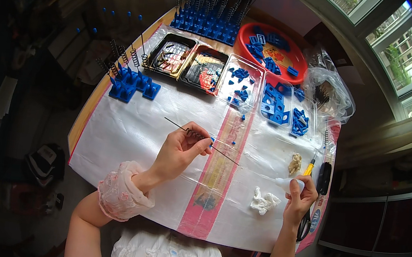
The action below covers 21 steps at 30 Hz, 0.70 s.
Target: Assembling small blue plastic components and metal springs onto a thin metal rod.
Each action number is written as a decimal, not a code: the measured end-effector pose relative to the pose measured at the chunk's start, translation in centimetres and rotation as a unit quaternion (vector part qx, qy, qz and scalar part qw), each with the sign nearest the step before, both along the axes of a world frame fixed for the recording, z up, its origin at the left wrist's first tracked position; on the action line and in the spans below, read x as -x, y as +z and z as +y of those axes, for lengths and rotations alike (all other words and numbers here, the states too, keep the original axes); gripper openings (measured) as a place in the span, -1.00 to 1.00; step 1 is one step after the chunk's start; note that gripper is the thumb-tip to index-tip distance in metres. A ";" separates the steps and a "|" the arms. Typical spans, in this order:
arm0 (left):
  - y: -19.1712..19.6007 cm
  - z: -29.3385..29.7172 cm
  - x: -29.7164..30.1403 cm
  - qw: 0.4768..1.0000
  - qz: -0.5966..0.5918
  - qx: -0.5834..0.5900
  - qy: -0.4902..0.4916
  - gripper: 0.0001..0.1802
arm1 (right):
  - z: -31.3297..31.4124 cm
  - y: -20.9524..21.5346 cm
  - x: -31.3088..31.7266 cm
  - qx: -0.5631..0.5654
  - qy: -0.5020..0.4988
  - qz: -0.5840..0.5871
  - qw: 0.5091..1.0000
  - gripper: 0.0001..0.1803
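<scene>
My left hand [181, 151] pinches a thin black rod [223, 153] with a small coil spring [196, 135] threaded on it, held level over the white plastic sheet [133, 135]. A tiny blue piece sits at my fingertips on the rod. My right hand [300, 196] rests at the table's right side, fingers curled around a small translucent white bottle [285, 183]. A crumpled white tissue [264, 201] lies just left of that hand.
Black trays [174, 55] and clear trays [242, 84] with blue plastic parts line the far side, a red bowl [296, 62] behind them. Assembled blue bases with springs [129, 85] stand at left and far centre. A yellow-handled tool [309, 168], black scissors [304, 225] and a plastic bag [331, 95] lie at right.
</scene>
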<state>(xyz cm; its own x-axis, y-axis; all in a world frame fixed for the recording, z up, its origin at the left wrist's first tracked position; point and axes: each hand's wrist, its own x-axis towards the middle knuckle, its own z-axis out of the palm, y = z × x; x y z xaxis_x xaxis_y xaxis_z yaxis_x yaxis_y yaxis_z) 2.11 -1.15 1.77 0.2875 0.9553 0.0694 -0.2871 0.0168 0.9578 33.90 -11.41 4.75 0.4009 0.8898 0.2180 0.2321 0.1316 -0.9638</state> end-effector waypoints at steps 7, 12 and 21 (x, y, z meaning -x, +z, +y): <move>-0.1 0.1 -0.1 1.000 -0.003 0.001 0.002 -0.88 | 0.0 0.0 0.1 0.001 -0.001 0.005 1.000 -0.85; 0.1 0.0 0.0 1.000 0.006 -0.003 0.005 -0.88 | 0.0 0.0 0.1 -0.002 -0.006 0.010 1.000 -0.85; 0.2 -0.2 0.1 1.000 0.015 -0.019 0.009 -0.88 | 0.1 -0.2 -0.2 -0.022 0.005 0.080 0.997 -0.85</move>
<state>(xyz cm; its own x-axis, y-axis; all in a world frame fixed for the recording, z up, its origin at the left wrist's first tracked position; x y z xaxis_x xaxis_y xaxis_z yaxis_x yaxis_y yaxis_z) 2.01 -1.34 2.02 0.2733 0.9569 0.0986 -0.2590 -0.0255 0.9655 34.10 -11.29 4.58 0.4244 0.8850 0.1913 0.0752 0.1760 -0.9815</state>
